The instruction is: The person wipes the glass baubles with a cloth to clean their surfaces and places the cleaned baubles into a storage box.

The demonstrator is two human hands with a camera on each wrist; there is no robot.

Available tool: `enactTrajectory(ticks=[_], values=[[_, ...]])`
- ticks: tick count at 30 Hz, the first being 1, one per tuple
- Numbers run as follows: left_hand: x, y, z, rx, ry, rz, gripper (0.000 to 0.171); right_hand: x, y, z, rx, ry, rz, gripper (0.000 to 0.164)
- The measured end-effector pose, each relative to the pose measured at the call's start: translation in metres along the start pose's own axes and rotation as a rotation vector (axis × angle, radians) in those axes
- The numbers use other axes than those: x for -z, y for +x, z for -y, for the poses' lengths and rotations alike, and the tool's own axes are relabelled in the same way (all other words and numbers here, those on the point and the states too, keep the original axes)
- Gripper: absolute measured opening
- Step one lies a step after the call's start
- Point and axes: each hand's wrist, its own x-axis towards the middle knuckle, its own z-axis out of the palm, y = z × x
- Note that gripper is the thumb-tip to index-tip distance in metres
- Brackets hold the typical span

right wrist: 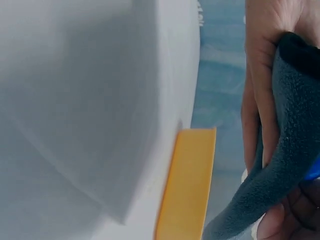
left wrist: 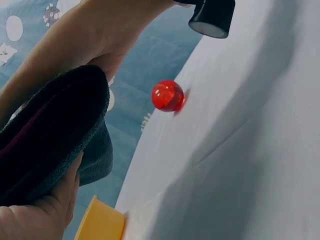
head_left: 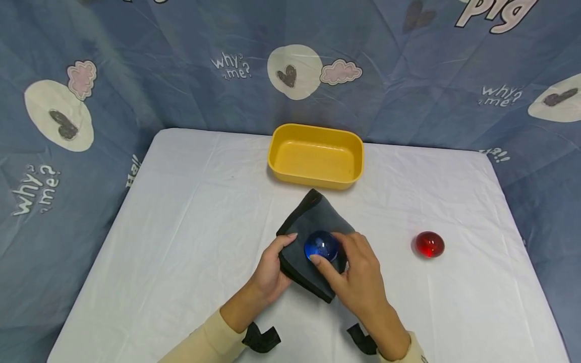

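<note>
Over the table, my left hand (head_left: pixel 269 276) grips the left edge of a folded dark grey-blue cloth (head_left: pixel 305 218), with the thumb on top. A clear blue ball (head_left: pixel 320 244) lies against the cloth. My right hand (head_left: pixel 360 282) holds that ball between thumb and fingers. In the right wrist view only a sliver of the blue ball (right wrist: pixel 315 171) shows behind the cloth (right wrist: pixel 300 120). The left wrist view shows the folded cloth (left wrist: pixel 95 155) from its edge, and the ball is hidden there.
A shiny red ball (head_left: pixel 429 244) rests on the white-covered table (head_left: pixel 204 201), to the right of my hands. Beyond the cloth, a yellow rectangular tub (head_left: pixel 315 179) stands near the table's back edge. Blue printed fabric (head_left: pixel 190 106) hangs behind and at the sides.
</note>
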Motion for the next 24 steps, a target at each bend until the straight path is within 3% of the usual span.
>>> enactTrajectory(ticks=[5,13,24], values=[[0.0007,0.0007,-0.0021,-0.014,-0.006,-0.009,0.061,-0.0004,-0.0012,0.0004,0.045,-0.007,0.026,0.081],[-0.0002,0.0013,-0.0037,-0.003,-0.004,-0.023,0.064,0.0013,0.0009,0.0015,0.120,-0.043,0.016,0.068],[-0.0026,0.0006,-0.0020,0.005,0.022,0.001,0.063,0.0045,0.0016,-0.0010,0.035,-0.045,0.023,0.070]])
